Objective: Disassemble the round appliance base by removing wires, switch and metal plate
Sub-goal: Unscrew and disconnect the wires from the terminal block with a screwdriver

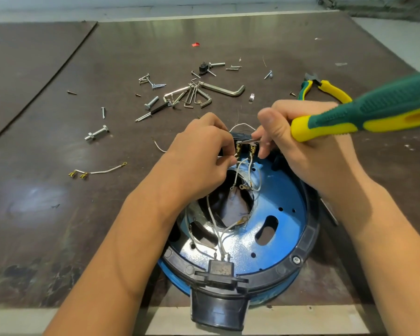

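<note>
Round appliance base (pixel 306 241) lies open side up on the table (pixel 58 141), at the near edge, blue metal plate (pixel 284 190) seated inside its black ring. Switch (pixel 246 144) sits at the far rim, brass terminals facing me, white wires (pixel 250 166) running from it down into the centre hole.

Left hand (pixel 199 151): fingers curled, pinching one of the white wires close to the left terminal. Right hand (pixel 308 141): fingers wrapped round the screwdriver (pixel 374 110) near the shaft, thumb up, tip laid across the switch top.

I read the step as freeing a spade connector from the switch. To do it well, I judge:
- pinch the connector itself, not the lead, which could tear out of its crimp
- lever with the tip right at the terminal root, in small twists
- pull straight along the blade, no side wobble
- the base is unclamped and may skid, so brace a wrist on the rim

Exact tip contact is hidden by the fingers. Pliers (pixel 330 89) lie near the right hand if the connector sticks
</note>
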